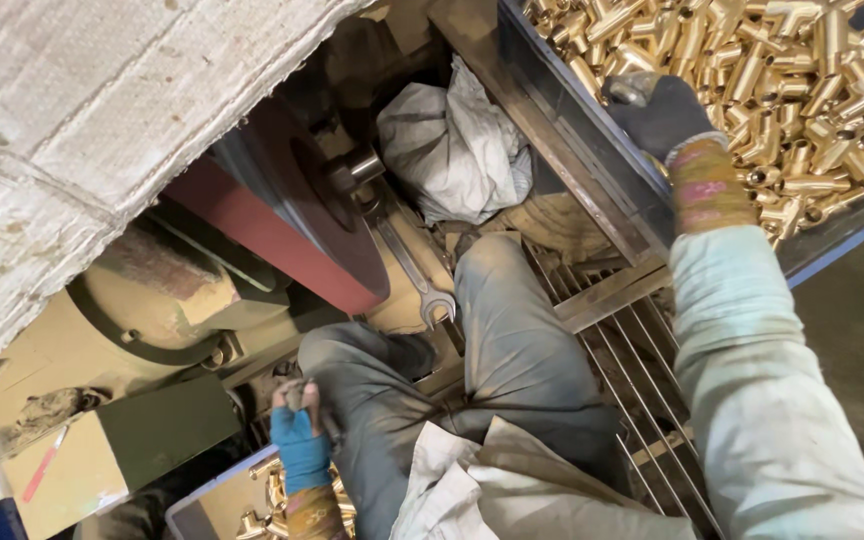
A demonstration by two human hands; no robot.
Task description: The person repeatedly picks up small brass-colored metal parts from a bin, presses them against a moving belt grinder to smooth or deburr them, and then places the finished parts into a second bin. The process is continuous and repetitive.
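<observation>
The right hand [657, 112], in a dark glove, reaches over the metal rim of a big bin [592, 170] heaped with brass tee fittings [802, 90]; its grip is closed around one pale metal piece [632, 92] at the near edge of the heap, most of that piece hidden under the fingers. The left hand [297, 420], in a blue glove, hangs low beside the left knee with its fingers curled shut on a small dull fitting [292, 392], too hidden to tell its shape. Just under that hand sits a second, smaller tray [192, 505] with a few more brass fittings [272, 500]. Between the two hands lie the person's grey-trousered legs [512, 330], drawn up on a wire grate [642, 380]. Ahead of the knees stands a dark red belt wheel [292, 225] with a metal hub [352, 170], and an open-ended spanner [407, 265] hangs from the hub down toward the right knee. A crumpled white bag [452, 145] is stuffed behind the wheel, against the bin's side wall. A coarse woven sack [82, 120] fills the upper left, overhanging a tan machine housing [62, 340].
</observation>
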